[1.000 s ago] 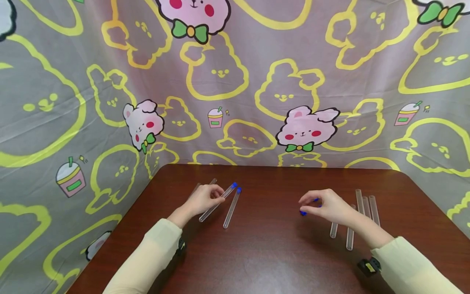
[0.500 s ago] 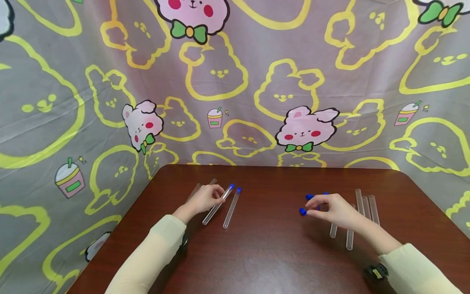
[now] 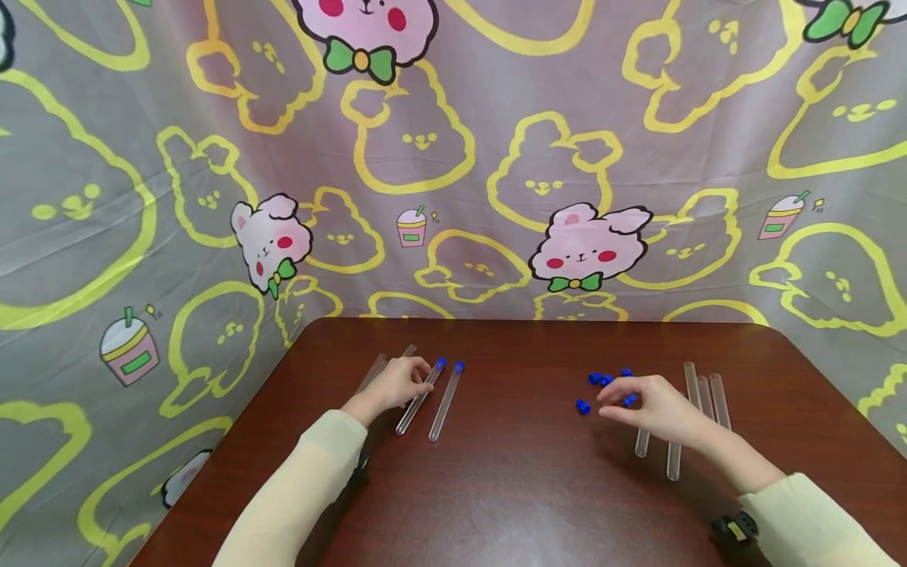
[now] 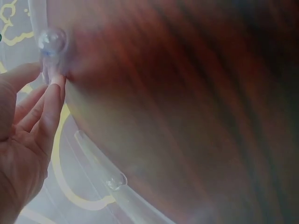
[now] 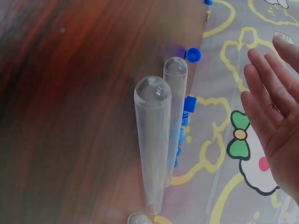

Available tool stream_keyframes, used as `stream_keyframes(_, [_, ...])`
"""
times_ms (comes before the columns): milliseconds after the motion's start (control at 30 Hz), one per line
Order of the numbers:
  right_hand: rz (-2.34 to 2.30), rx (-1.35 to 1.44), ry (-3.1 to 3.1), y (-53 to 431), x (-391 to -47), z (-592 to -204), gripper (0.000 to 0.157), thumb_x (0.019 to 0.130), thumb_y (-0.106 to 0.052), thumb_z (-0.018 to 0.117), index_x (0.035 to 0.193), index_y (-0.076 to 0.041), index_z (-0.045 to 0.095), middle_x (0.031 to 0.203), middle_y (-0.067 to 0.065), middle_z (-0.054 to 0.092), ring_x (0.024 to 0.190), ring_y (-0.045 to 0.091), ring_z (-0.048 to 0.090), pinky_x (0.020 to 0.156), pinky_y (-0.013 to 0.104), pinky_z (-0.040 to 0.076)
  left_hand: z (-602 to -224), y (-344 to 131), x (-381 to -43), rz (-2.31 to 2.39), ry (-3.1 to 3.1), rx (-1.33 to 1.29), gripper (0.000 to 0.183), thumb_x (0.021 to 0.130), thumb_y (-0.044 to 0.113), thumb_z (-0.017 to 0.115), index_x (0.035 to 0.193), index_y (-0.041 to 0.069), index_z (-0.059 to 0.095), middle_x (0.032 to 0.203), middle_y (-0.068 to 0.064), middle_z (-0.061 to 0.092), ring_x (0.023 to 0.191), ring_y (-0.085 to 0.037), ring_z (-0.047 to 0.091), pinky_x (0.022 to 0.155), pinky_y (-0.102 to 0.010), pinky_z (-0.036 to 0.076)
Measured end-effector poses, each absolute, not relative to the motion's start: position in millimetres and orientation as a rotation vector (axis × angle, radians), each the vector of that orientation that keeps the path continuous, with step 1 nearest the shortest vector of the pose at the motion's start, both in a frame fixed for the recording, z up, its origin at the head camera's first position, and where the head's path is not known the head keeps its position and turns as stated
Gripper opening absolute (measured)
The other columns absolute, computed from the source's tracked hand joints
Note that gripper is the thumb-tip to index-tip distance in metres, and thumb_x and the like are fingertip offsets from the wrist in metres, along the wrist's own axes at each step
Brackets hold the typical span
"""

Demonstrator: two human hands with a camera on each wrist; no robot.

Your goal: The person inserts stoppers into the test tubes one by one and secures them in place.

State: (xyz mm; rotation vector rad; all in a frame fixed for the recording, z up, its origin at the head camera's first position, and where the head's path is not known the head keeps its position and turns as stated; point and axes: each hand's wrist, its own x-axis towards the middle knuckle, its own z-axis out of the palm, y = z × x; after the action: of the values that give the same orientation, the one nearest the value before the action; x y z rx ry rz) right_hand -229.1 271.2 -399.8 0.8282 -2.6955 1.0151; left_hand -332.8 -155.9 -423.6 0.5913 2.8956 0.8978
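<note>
My left hand pinches a clear test tube with a blue cap on its far end, low over the table. The tube's rounded bottom shows at the fingertips in the left wrist view. Just right of it lies another capped test tube. Uncapped tubes lie partly hidden behind the left hand. My right hand hovers with parted fingers and nothing between them, beside several loose blue caps. In the right wrist view its fingers look straight.
Several uncapped test tubes lie beyond and beneath the right hand, some partly covered by it. The brown table ends at a patterned cloth hanging at the back and sides.
The held tube has swung a little, its capped end leftward and its bottom rightward. My right hand has drawn slightly right, uncovering more blue caps.
</note>
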Motion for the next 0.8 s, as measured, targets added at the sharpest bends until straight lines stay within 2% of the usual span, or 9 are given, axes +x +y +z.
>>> stream_keyframes(667, [0.982,0.886,-2.688,277,-245,-407,0.018,0.082,-0.013,0.078,0.097,-0.007,0.071,0.087,-0.011,0.069,0.078,0.004,0.063,0.064,0.027,0.052,-425,-154,-334,0.891,2.849,0.569,0.025,0.089,0.015,0.073,0.106,0.002,0.061,0.07,-0.002,0.058,0.05,-0.014,0.058,0.041,-0.028,0.047])
stream_keyframes(800, [0.953,0.905,-2.712,274,-250,-407,0.018,0.082,-0.012,0.078,0.098,-0.008,0.071,0.088,-0.009,0.07,0.081,0.004,0.064,0.068,0.032,0.055,-425,-155,-334,0.904,2.849,0.59,0.025,0.089,0.016,0.073,0.106,0.002,0.062,0.071,-0.001,0.059,0.05,-0.014,0.059,0.041,-0.029,0.048])
